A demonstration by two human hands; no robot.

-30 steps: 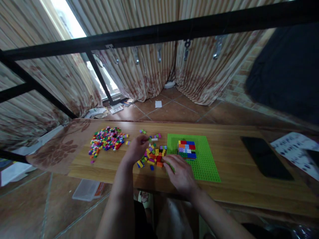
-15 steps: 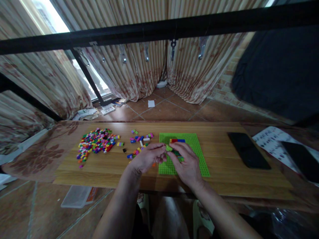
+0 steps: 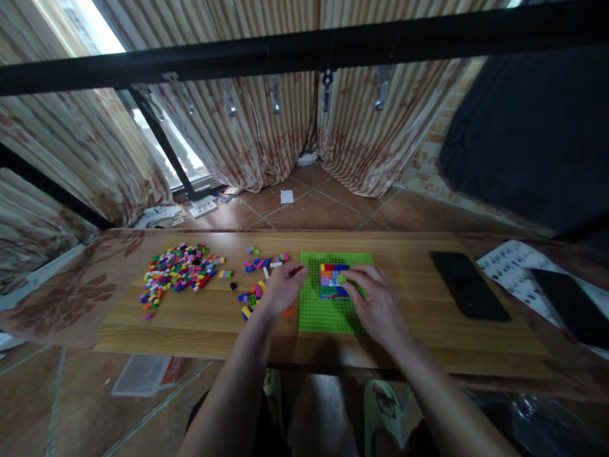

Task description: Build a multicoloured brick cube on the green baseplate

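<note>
My right hand (image 3: 377, 298) pinches a lime green brick (image 3: 342, 278) between thumb and forefinger, over the right side of a colourful brick block (image 3: 328, 281). This block has red, yellow, blue, orange, purple and green bricks and stands on the green baseplate (image 3: 311, 320). Whether the held brick touches the block is hard to tell. Left of the block, my left hand (image 3: 284, 291) hovers near the baseplate's left edge, fingers loosely curled and apart, with nothing visible in them. Partly behind that hand lie loose bricks (image 3: 252, 299) in several colours.
A large pile of mixed bricks (image 3: 183, 270) lies on the left of the wooden table (image 3: 204, 330). A small black brick (image 3: 233, 286) sits nearer the middle. On the right are a black phone-like slab (image 3: 469, 285), a printed sheet (image 3: 504, 260) and another dark device (image 3: 571, 304).
My hands have separated. The left has let go of the lime green brick and drawn slightly left; the right has carried it rightward to the block, which is now uncovered.
</note>
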